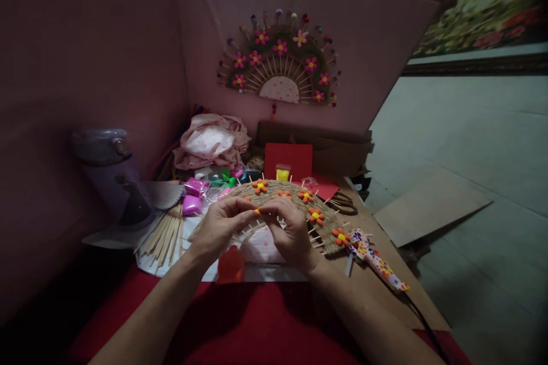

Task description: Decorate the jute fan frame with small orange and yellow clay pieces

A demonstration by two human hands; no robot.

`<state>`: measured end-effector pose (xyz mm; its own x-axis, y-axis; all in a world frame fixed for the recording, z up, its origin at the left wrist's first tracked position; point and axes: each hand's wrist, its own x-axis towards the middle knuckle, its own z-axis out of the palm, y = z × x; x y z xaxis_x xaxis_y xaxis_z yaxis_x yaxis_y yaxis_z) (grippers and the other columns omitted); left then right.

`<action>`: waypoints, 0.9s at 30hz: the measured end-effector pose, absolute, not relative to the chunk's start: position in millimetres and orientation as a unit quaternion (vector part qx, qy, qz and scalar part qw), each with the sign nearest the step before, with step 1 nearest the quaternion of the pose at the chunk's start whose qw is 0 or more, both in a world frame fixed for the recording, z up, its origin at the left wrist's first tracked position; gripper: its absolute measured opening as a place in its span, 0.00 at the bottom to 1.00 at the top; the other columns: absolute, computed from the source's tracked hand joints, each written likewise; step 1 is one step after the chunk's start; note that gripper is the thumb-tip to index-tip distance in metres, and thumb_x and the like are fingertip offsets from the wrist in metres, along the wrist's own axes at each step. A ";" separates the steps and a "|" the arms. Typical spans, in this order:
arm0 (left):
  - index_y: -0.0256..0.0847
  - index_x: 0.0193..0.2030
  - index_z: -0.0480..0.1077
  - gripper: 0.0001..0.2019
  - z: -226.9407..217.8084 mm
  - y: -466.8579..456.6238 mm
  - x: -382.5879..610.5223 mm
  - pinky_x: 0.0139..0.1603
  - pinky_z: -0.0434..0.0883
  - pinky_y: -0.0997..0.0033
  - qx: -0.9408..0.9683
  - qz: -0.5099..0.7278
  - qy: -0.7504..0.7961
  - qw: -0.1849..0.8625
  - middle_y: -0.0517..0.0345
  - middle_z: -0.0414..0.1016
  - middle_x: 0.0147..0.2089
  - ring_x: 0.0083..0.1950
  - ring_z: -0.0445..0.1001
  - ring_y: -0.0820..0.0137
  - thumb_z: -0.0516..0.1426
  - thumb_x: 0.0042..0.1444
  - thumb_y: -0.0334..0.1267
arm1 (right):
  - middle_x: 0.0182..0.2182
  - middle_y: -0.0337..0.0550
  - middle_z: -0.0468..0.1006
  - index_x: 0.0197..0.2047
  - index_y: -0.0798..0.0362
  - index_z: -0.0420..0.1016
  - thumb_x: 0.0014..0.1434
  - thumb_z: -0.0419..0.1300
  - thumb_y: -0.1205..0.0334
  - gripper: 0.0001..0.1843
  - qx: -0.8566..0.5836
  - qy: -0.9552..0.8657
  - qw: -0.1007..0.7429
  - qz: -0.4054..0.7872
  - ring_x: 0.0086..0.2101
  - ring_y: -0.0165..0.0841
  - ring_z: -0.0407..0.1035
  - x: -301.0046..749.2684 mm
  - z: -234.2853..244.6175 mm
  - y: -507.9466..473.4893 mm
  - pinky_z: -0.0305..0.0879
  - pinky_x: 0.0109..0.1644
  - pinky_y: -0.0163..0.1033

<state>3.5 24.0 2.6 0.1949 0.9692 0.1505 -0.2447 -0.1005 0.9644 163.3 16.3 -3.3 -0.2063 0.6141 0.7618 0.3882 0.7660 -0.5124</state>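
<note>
My left hand [220, 225] and my right hand [293, 231] meet at the fingertips over the craft. Between them they pinch a small orange piece of clay [257, 212]. Beneath lies a half-round fan [331, 219] wound with twine on thin sticks, with orange flowers that have yellow centres, such as the one at its right end [341, 237]. Its inner half-circle [263, 244] is pale cloth with pink spots, partly hidden by my hands. An orange clay packet [231, 265] lies just below my left hand.
Thin wooden sticks [166, 234] and a purple flask [115, 182] stand left. Magenta clay packs [192, 204], crumpled spotted cloth [212, 140] and red card [289, 158] lie behind. A flower-patterned glue gun [379, 262] with a cord rests right. A finished fan [280, 60] hangs on the pink board.
</note>
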 end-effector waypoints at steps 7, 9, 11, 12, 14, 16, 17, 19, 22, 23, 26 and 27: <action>0.37 0.32 0.75 0.10 4.0 21.2 6.1 0.31 0.67 0.78 0.532 0.535 0.348 0.556 0.58 0.76 0.30 0.30 0.71 0.75 0.66 0.43 0.37 | 0.35 0.43 0.74 0.42 0.51 0.72 0.59 0.55 0.69 0.09 -0.330 -0.755 0.541 0.169 0.36 0.34 0.67 166.9 -4.8 12.9 0.64 0.39 0.40; 0.37 0.33 0.75 0.10 3.2 20.9 6.4 0.31 0.67 0.77 0.542 0.530 0.354 0.547 0.58 0.75 0.31 0.31 0.72 0.75 0.65 0.44 0.38 | 0.33 0.42 0.74 0.40 0.52 0.73 0.58 0.57 0.67 0.07 -0.338 -0.752 0.540 0.168 0.33 0.33 0.66 165.7 -7.1 13.5 0.63 0.37 0.39; 0.37 0.34 0.74 0.10 1.2 21.1 6.6 0.31 0.67 0.77 0.547 0.531 0.354 0.542 0.58 0.75 0.32 0.31 0.72 0.75 0.65 0.45 0.39 | 0.30 0.41 0.73 0.37 0.53 0.72 0.57 0.58 0.67 0.04 -0.351 -0.746 0.544 0.157 0.31 0.32 0.64 164.3 -9.7 13.9 0.62 0.36 0.38; 0.38 0.34 0.74 0.11 -0.1 21.3 6.6 0.31 0.67 0.77 0.546 0.532 0.354 0.541 0.58 0.75 0.32 0.31 0.71 0.75 0.65 0.45 0.39 | 0.29 0.41 0.72 0.36 0.53 0.72 0.57 0.58 0.67 0.03 -0.356 -0.743 0.547 0.150 0.31 0.32 0.64 163.8 -10.9 13.9 0.62 0.36 0.38; 0.38 0.35 0.73 0.11 -2.8 21.9 6.5 0.29 0.66 0.77 0.548 0.531 0.355 0.540 0.59 0.74 0.31 0.29 0.70 0.75 0.65 0.45 0.40 | 0.29 0.41 0.71 0.34 0.53 0.71 0.57 0.58 0.68 0.02 -0.361 -0.741 0.550 0.137 0.31 0.32 0.64 163.4 -12.4 13.6 0.62 0.36 0.38; 0.38 0.34 0.73 0.11 -4.7 22.3 6.3 0.27 0.65 0.78 0.555 0.525 0.356 0.538 0.60 0.74 0.29 0.27 0.69 0.76 0.64 0.45 0.40 | 0.28 0.41 0.71 0.34 0.53 0.71 0.58 0.58 0.68 0.02 -0.359 -0.747 0.546 0.127 0.31 0.32 0.64 163.9 -13.0 13.2 0.61 0.36 0.38; 0.38 0.33 0.73 0.10 -5.2 22.3 6.3 0.26 0.65 0.78 0.561 0.521 0.356 0.535 0.60 0.73 0.28 0.26 0.69 0.77 0.64 0.46 0.40 | 0.28 0.41 0.71 0.34 0.53 0.71 0.58 0.58 0.68 0.02 -0.357 -0.750 0.543 0.124 0.31 0.32 0.63 164.4 -13.1 13.2 0.61 0.36 0.38; 0.38 0.33 0.72 0.09 -4.8 22.0 6.5 0.27 0.65 0.78 0.569 0.518 0.359 0.527 0.61 0.73 0.28 0.26 0.69 0.77 0.64 0.46 0.40 | 0.28 0.41 0.71 0.34 0.53 0.71 0.57 0.58 0.67 0.01 -0.350 -0.756 0.538 0.125 0.31 0.32 0.63 165.3 -13.4 13.9 0.61 0.36 0.38; 0.38 0.32 0.72 0.09 -2.9 21.5 7.4 0.28 0.66 0.78 0.573 0.521 0.360 0.520 0.61 0.73 0.29 0.27 0.69 0.77 0.64 0.46 0.39 | 0.27 0.40 0.70 0.33 0.53 0.71 0.57 0.59 0.66 0.01 -0.349 -0.757 0.537 0.130 0.30 0.32 0.63 165.8 -15.0 15.9 0.62 0.35 0.37; 0.37 0.32 0.72 0.09 -2.5 21.5 7.7 0.28 0.66 0.78 0.572 0.522 0.359 0.520 0.61 0.73 0.29 0.28 0.69 0.77 0.64 0.46 0.39 | 0.27 0.40 0.70 0.33 0.53 0.71 0.57 0.59 0.66 0.01 -0.351 -0.756 0.537 0.128 0.30 0.32 0.63 165.8 -15.8 16.6 0.62 0.35 0.37; 0.37 0.33 0.73 0.09 -3.0 22.3 8.1 0.27 0.66 0.78 0.573 0.508 0.360 0.532 0.60 0.73 0.29 0.27 0.69 0.77 0.64 0.46 0.39 | 0.27 0.41 0.71 0.32 0.53 0.71 0.58 0.57 0.66 0.03 -0.350 -0.761 0.536 0.107 0.31 0.33 0.64 166.2 -17.6 18.0 0.62 0.36 0.38; 0.37 0.33 0.73 0.09 -3.6 22.6 8.1 0.26 0.65 0.78 0.574 0.503 0.360 0.537 0.60 0.73 0.28 0.26 0.68 0.77 0.63 0.47 0.40 | 0.28 0.41 0.71 0.32 0.53 0.71 0.58 0.57 0.66 0.03 -0.347 -0.764 0.535 0.099 0.32 0.33 0.64 166.5 -17.8 18.3 0.62 0.36 0.39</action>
